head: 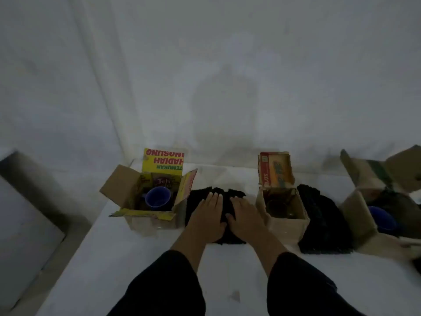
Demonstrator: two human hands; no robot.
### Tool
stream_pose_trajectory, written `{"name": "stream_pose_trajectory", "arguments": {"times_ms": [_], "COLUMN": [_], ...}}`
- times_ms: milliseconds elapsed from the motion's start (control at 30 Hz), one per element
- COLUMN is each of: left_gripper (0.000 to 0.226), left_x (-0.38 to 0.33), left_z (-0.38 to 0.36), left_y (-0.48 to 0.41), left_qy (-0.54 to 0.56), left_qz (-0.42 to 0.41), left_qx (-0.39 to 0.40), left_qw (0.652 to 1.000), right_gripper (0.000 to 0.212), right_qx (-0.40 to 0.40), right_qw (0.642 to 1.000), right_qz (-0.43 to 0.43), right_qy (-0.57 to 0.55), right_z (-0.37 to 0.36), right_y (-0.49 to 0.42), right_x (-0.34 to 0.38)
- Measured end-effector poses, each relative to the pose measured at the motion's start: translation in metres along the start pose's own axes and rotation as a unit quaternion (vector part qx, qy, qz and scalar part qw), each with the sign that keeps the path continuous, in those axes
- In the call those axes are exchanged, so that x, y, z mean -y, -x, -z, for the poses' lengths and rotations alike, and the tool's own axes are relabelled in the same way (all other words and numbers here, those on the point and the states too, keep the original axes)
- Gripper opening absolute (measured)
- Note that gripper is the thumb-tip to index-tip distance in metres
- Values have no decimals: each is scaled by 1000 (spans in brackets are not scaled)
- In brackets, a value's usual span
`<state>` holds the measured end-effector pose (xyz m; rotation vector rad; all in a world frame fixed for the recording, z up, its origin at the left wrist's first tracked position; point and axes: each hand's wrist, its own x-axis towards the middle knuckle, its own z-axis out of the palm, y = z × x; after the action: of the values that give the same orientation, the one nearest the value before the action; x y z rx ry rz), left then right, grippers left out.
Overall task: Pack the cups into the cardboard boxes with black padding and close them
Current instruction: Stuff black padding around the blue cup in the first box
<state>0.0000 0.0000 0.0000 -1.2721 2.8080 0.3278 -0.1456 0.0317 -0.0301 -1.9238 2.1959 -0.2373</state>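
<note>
Hands, left [208, 215] and right [245, 216], press flat, side by side, on black padding [224, 195], likely smoothing it for boxing.

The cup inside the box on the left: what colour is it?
Blue. The cup shows best in the head view, the only one here.

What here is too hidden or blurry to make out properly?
Head view, right box: cut off by the frame's right edge, with its blue cup half shown.
Head view, middle box: contents too dim and blurred to name.
Head view, black padding: middle covered by the left hand and right hand.
</note>
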Motion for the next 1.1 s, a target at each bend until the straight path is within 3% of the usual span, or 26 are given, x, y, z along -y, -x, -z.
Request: {"name": "stream_pose_trajectory", "arguments": {"times_ms": [300,533,667,800,867,933,1000,1067,1100], "left_gripper": [71,70,65,59,52,45,38,33,33], "left_x": [16,20,19,17,12,7,1,-3,-5], "left_z": [-49,-69,-75,-79,-76,-70,-64,-54,-47], "left_y": [-20,-27,-31,-33,-37,-41,-43,-45,-46], "left_qy": [3,30,26,25,35,70,96,209,308], "left_qz": [-18,-17,-11,9,13,31,70,113,134], "left_qx": [50,89,103,97,20,-39,-39,-30,-26], "left_qw": [999,995,994,995,999,996,992,971,942], "right_gripper": [60,70,63,54,54,54,54,53,52], "right_qx": [38,27,24,-29,-48,-65,-76,-84,-87], "right_qw": [997,977,974,973,967,964,960,953,946], "right_qz": [-64,-177,-173,-162,-170,-163,-149,-136,-134], "right_qy": [-6,-119,-143,-159,-181,-201,-225,-257,-283], "right_z": [-33,-49,-56,-51,-45,-38,-31,-24,-21], "right_y": [5,2,1,0,-2,-3,-4,-4,-4], "right_x": [-2,-5,-10,-9,-7,-7,-4,0,2]}}
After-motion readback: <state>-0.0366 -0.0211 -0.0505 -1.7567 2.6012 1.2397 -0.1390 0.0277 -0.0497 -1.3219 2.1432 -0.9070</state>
